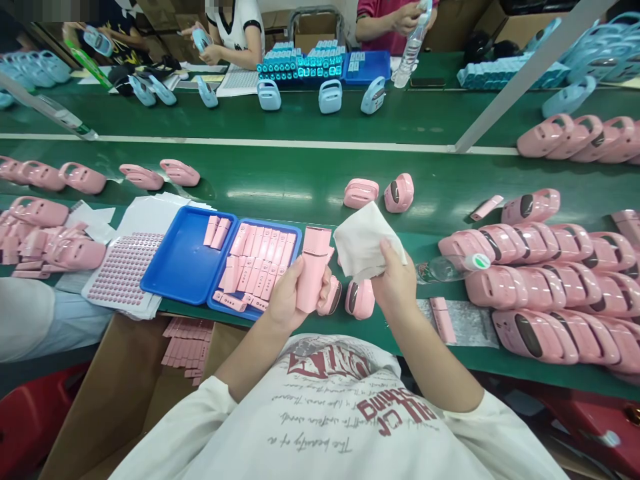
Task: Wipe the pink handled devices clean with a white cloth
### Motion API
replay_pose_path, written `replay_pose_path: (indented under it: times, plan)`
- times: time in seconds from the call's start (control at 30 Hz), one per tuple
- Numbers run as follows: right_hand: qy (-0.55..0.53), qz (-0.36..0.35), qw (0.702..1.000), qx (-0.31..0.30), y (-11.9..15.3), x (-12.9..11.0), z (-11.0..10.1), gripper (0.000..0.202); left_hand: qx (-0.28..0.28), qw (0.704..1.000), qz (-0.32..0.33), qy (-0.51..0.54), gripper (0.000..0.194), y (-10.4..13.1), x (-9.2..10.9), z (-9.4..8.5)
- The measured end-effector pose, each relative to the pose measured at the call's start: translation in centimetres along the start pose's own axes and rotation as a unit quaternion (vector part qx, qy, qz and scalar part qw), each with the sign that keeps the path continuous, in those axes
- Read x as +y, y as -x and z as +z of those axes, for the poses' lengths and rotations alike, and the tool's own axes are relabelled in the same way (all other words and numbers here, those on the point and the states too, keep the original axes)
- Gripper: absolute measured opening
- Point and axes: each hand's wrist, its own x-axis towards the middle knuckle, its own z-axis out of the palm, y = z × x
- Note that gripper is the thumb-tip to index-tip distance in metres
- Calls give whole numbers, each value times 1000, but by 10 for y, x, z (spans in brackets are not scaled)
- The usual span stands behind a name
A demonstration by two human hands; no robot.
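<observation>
My left hand is closed around a pink plastic device, a long smooth body held upright before my chest. A white cloth is pinched in my right hand, with its loose part spread out toward the device. Cloth and device are apart. Behind and between my hands, two rounded pink housings with dark windows sit on the green table, one of them a pink housing partly hidden. Just left of my left hand, a blue tray holds rows of narrow pink parts.
Another blue tray stands beside a sheet of small round pink pieces. Rows of pink housings and a plastic bottle lie at right. Below left is a cardboard box. Co-workers handle blue devices across the table.
</observation>
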Motion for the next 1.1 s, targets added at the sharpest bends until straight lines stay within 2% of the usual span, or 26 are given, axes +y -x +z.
replay_pose_path:
  times: [0.07,0.13,0.2,0.23,0.3,0.47,0.57,0.63,0.7,0.77,0.83,0.9,1.0,1.1]
  plan:
    - [56,-15,997,-42,5,-1,6,45,-6,1000,-10,-6,46,0,-3,0]
    - [115,3,984,-134,11,0,12,49,-2,1000,-23,-14,48,-1,-7,0]
    - [148,43,959,-237,16,2,19,51,29,999,-17,-32,50,-3,-11,0]
    - [151,60,949,-269,19,3,22,51,52,998,-4,-46,51,-4,-13,-1]
    - [152,70,943,-287,21,3,26,52,88,992,29,-82,52,-6,-16,-1]
    - [178,33,947,-265,18,7,26,56,49,989,29,-139,54,-9,-18,-4]
    - [234,-91,946,-203,17,13,25,56,39,996,8,-85,57,-8,-19,-2]
    - [286,-180,925,-172,16,15,23,55,32,999,-10,-40,55,-7,-19,0]
    - [320,-224,907,-158,16,16,21,53,29,999,-23,-5,50,-4,-18,3]
    - [331,-229,905,-140,14,15,17,50,34,999,-33,22,43,-1,-13,8]
    - [322,-214,917,-93,9,14,12,50,34,998,-37,39,39,1,-8,12]
    - [281,-172,944,-32,0,14,6,48,37,997,-37,49,37,2,-3,15]
    - [117,-61,991,30,-18,15,-2,46,43,997,-40,57,34,1,2,18]
    - [-51,77,995,28,-31,14,-7,56,30,997,-44,60,40,0,2,18]
